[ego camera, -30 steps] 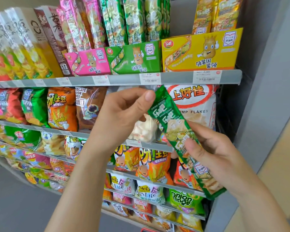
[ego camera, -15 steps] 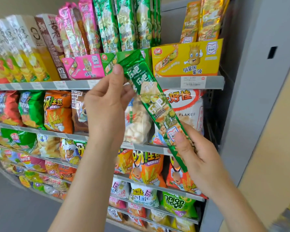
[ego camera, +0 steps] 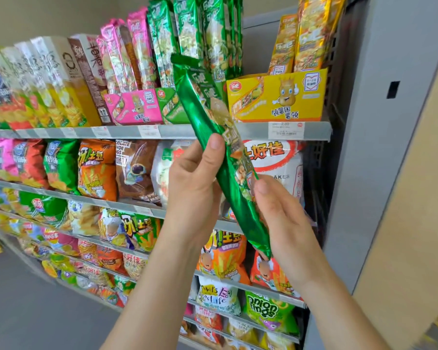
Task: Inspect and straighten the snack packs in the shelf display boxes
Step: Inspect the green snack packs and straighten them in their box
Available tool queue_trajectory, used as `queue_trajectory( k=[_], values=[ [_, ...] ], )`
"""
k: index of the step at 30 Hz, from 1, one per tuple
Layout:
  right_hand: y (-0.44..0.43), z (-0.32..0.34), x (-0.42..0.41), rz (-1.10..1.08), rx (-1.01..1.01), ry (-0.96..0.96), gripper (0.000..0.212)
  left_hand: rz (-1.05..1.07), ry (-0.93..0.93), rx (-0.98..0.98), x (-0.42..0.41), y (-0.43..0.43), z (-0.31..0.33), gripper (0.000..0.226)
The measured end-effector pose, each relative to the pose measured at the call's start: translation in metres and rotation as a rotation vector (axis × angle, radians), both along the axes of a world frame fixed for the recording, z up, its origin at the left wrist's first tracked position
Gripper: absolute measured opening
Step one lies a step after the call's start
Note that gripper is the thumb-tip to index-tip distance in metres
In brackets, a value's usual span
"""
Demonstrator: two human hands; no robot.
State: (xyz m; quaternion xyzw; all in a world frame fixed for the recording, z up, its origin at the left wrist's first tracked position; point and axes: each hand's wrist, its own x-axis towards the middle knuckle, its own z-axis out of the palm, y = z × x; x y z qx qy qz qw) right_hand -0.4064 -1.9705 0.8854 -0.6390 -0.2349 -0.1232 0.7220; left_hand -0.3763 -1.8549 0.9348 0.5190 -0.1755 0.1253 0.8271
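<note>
Green snack pack (ego camera: 205,109) is held in the air just in front of and below the green display box (ego camera: 173,107), its top crimp overlapping the upright green packs (ego camera: 187,29) in that box. Long axis steep, top end tipped left toward the box, bottom end lower right. Left hand (ego camera: 192,183) pinches mid-length, thumb on front; right hand (ego camera: 283,218) grips the lower end. Left hand is nearer the box. Likely next: lift, stand upright. Pack is a slim, glossy, crinkly foil tube; box is printed cardboard.

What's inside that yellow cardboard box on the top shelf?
Tall yellow snack packs stand in the yellow display box, bunched toward its right side. The box front covers their lower ends, so their exact number stays unclear.
</note>
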Motion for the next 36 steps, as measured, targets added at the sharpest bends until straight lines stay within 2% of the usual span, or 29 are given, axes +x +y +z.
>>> queue_trajectory(
  k=[5,11,15,20,23,26,29,31,32,33,36],
  values=[
    [-0.003,-0.003,-0.007,-0.121,-0.184,-0.088,0.027,0.100,-0.089,-0.043,0.000,0.005,0.014,0.032],
    [-0.012,-0.003,-0.018,-0.001,-0.057,-0.072,0.025,0.121,-0.042,-0.138,0.002,0.007,0.025,0.030],
    [-0.009,-0.001,-0.019,-0.066,0.083,-0.106,0.019,0.070,0.011,-0.202,0.006,0.005,0.028,0.034],
    [-0.006,0.000,-0.017,-0.161,0.078,-0.152,0.021,-0.002,0.029,-0.203,0.010,0.007,0.028,0.038],
    [-0.005,0.000,-0.012,-0.287,0.025,-0.194,0.023,0.022,0.065,-0.072,0.011,0.009,0.031,0.057],
    [-0.006,0.002,-0.003,-0.410,-0.091,-0.254,0.035,0.088,0.009,0.179,0.013,0.014,0.026,0.057],
    [-0.006,0.009,0.002,-0.264,-0.176,-0.294,0.042,0.229,-0.045,0.233,0.019,0.027,0.030,0.062],
    [-0.002,0.017,0.005,-0.098,-0.094,-0.243,0.040,0.260,-0.103,0.209,0.024,0.034,0.038,0.072],
    [0.002,0.020,0.007,-0.081,-0.040,-0.223,0.036,0.259,-0.141,0.210,0.027,0.038,0.043,0.074],
    [0.006,0.024,0.010,-0.106,-0.002,-0.221,0.031,0.247,-0.189,0.227,0.031,0.041,0.047,0.068],
    [0.018,0.034,0.020,-0.183,0.072,-0.231,0.027,0.203,-0.313,0.291,0.041,0.050,0.056,0.033]
  ],
)
